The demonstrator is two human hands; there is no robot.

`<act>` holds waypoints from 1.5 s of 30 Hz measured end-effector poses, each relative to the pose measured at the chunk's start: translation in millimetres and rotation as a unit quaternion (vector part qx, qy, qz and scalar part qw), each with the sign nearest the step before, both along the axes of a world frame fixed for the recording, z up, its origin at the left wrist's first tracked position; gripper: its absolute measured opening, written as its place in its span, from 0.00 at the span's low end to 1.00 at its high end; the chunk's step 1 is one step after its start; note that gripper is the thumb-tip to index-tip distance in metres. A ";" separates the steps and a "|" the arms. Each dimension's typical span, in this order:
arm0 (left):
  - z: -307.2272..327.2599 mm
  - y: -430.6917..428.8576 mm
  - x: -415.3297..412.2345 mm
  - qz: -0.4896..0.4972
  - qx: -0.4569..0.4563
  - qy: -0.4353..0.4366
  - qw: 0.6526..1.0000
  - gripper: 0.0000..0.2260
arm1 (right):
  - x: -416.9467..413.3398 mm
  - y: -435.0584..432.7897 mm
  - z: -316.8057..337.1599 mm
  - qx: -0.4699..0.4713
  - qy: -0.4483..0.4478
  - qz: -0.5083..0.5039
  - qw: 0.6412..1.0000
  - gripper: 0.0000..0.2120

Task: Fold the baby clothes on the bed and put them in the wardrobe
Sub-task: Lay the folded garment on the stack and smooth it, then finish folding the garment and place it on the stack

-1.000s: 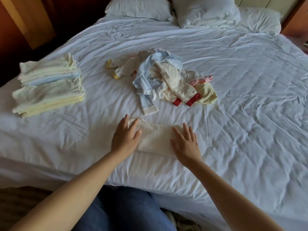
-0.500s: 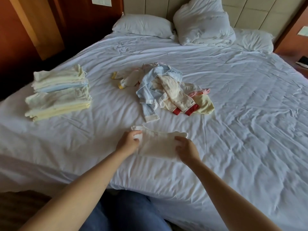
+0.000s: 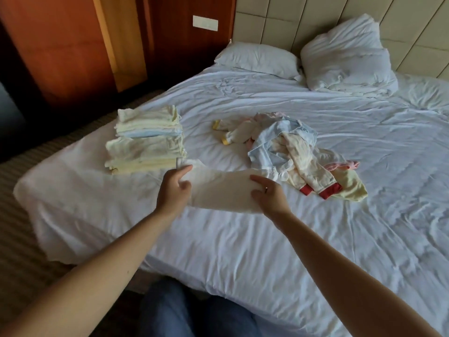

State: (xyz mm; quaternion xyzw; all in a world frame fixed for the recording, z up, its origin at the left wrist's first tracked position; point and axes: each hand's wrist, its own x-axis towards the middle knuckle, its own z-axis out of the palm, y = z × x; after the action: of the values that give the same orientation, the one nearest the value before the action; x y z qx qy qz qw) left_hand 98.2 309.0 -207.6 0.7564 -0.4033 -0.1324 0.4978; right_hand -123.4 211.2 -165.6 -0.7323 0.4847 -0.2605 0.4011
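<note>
A folded white baby garment (image 3: 222, 192) hangs just above the bed (image 3: 243, 251), held at both ends. My left hand (image 3: 173, 190) pinches its left end, and my right hand (image 3: 268, 195) grips its right end. Left of the garment, a stack of folded pale yellow, white and blue baby clothes (image 3: 145, 142) sits near the bed's left edge. A loose heap of unfolded baby clothes (image 3: 289, 152) in blue, cream, pink and yellow with red cuffs lies in the middle of the bed.
Two white pillows (image 3: 257, 59) and a bunched duvet (image 3: 347, 57) lie at the padded headboard. Orange-brown wooden panels (image 3: 73, 45) stand beyond the bed's left side. Striped carpet (image 3: 17, 239) runs along the left. My jeans-clad legs (image 3: 194, 312) are at the near edge.
My hands went from pressing flat on the white garment to gripping its ends, then lifted it off the sheet and carried it left toward the folded stack. The view swung up and left.
</note>
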 end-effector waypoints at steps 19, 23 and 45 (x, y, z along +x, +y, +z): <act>17.8 -19.4 246.0 0.158 -0.049 -0.024 0.986 0.20 | 312.0 -82.6 1.3 0.000 -0.077 0.073 0.994 0.24; -6.8 -28.3 263.7 0.180 -0.028 -0.016 0.983 0.21 | 336.2 -94.6 -28.2 0.001 -0.062 0.078 0.995 0.23; -58.3 -54.0 258.8 0.001 0.346 -0.311 0.885 0.30 | 355.7 -90.3 -95.9 -0.240 0.284 0.302 0.878 0.29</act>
State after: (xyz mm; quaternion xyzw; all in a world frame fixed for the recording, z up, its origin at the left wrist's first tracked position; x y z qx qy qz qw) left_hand 357.0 255.0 -266.0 0.8832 -0.4654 -0.0214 0.0537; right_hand 232.3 120.9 -261.5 -0.9595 0.2555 -0.0157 0.1175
